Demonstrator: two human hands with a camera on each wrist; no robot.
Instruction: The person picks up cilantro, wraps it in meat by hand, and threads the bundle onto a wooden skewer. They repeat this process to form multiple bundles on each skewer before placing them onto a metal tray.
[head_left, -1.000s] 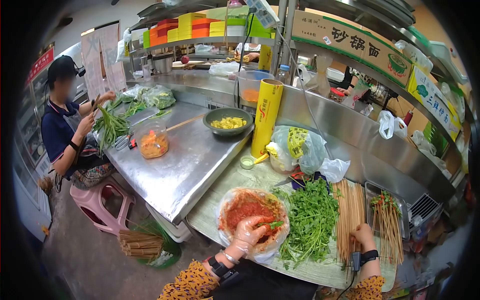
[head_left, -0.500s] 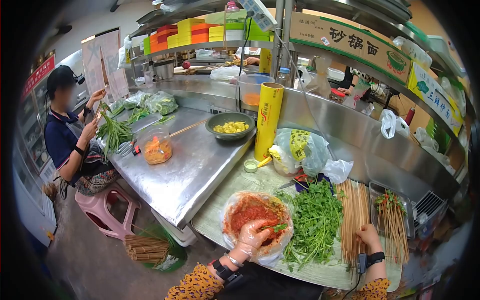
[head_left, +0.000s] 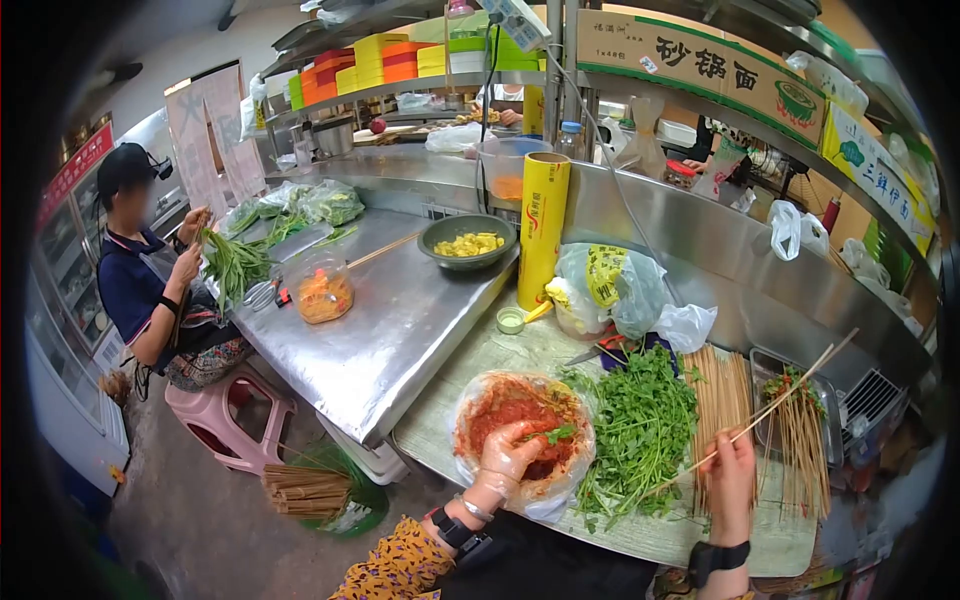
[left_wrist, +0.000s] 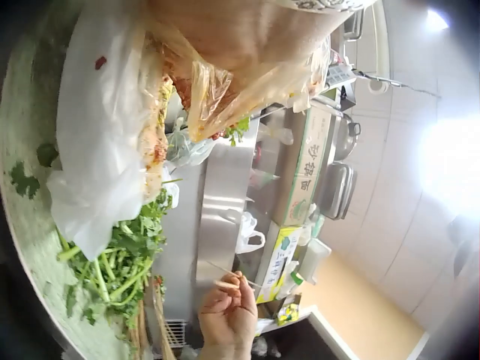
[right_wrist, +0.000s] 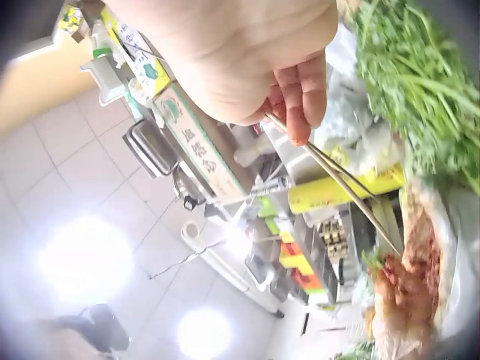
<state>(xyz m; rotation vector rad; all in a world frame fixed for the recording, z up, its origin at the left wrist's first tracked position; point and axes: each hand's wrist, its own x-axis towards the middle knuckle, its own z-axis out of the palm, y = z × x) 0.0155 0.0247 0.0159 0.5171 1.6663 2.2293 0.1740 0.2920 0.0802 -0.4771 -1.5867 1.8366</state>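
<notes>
My left hand [head_left: 508, 462], in a clear plastic glove, reaches into a plastic-lined bowl [head_left: 582, 458] of red chili paste [head_left: 498, 408]. Between its fingertips it pinches a small sprig of green herb [head_left: 560, 433], whose tip [left_wrist: 238, 132] also pokes out below the glove in the left wrist view. Bare, my right hand [head_left: 733, 470] holds two thin wooden skewers [right_wrist: 341, 171] slantwise, their lower ends toward the bowl. A heap of leafy herbs [head_left: 640, 425] lies between the hands. Behind the right hand are loose skewers [head_left: 722, 385] in a row.
At the right, a metal tray [head_left: 766, 362] carries skewers threaded with herbs and red bits. A plastic bag [head_left: 618, 290], a yellow roll [head_left: 543, 230] and a small green-filled cup [head_left: 510, 320] stand behind. Leftward, a seated person [head_left: 140, 270] handles greens beside a steel table [head_left: 370, 330].
My right hand has risen off the row of loose skewers with two of them in its fingers. The left hand keeps its place in the bowl with the herb sprig.
</notes>
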